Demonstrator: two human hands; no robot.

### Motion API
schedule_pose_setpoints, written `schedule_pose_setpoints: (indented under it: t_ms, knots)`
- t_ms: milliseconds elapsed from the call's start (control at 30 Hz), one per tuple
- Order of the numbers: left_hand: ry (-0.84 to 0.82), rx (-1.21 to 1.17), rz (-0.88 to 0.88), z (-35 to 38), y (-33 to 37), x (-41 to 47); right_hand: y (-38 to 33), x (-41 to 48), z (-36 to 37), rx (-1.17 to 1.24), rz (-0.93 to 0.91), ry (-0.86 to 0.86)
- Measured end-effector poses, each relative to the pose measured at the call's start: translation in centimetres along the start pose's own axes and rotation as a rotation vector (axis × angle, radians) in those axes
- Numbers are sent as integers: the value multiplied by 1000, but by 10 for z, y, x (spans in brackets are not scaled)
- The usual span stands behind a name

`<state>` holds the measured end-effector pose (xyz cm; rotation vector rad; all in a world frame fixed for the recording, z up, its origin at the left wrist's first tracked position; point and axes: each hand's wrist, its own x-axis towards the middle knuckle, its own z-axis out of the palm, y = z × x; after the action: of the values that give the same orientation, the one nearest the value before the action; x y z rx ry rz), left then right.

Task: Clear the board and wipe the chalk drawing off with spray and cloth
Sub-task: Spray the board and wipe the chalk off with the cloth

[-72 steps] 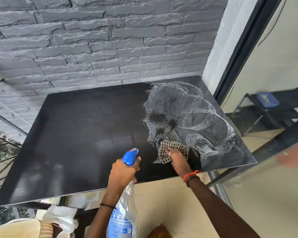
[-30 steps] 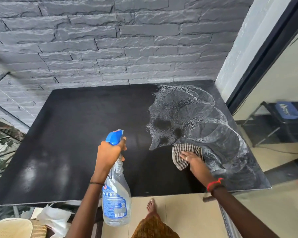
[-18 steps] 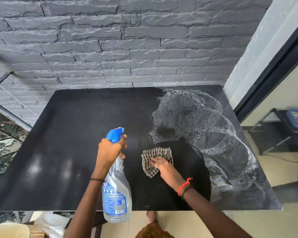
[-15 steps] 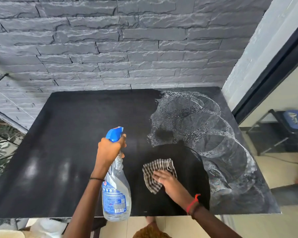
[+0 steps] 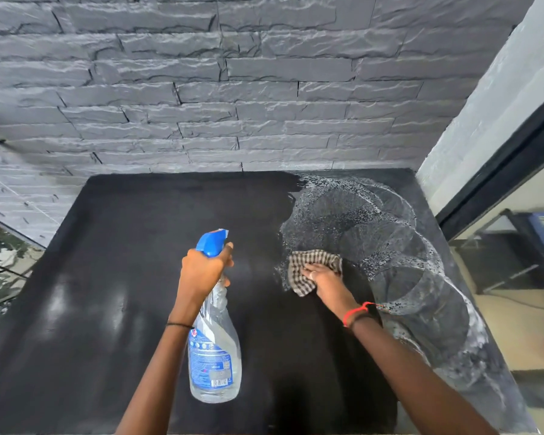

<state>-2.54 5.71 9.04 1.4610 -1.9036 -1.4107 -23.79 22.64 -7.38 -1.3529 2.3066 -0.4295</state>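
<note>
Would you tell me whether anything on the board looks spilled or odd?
Only foamy white swirls on the right of the black board, residue not yet wiped by the checked cloth; nothing looks damaged or askew.

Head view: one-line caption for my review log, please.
Right hand presses a checked cloth against the foamy black board; left hand holds a spray bottle.
</note>
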Motion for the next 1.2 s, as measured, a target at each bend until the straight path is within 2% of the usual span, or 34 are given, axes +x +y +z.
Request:
schedule_pose_setpoints:
  t_ms: [133, 267, 367, 500, 667, 800, 933, 1067, 1200]
  knots:
    - [2, 9, -5, 0, 4, 15, -53, -16, 24, 30, -167, 35]
    - [-2, 3, 10, 4, 11, 36, -35, -61, 48, 29, -331, 11]
    - [-20, -19, 4, 9, 17, 50, 13, -80, 46, 68, -287, -28]
    - [-46, -36, 12, 16, 24, 64, 62, -52, 10, 75, -101, 7]
    - [-56, -13, 9, 25, 25, 70, 30, 31, -36, -10, 65, 48]
    - [-77, 4, 13, 33, 26, 68, -28, 59, -31, -16, -29, 84]
    - [-86, 17, 0, 43, 30, 67, -58, 38, 4, -4, -131, 34]
    - [-104, 43, -16, 55, 34, 68, -40, -15, 24, -9, -303, 47]
    - [-114, 73, -20, 68, 35, 68, 18, -40, 8, 70, -191, 71]
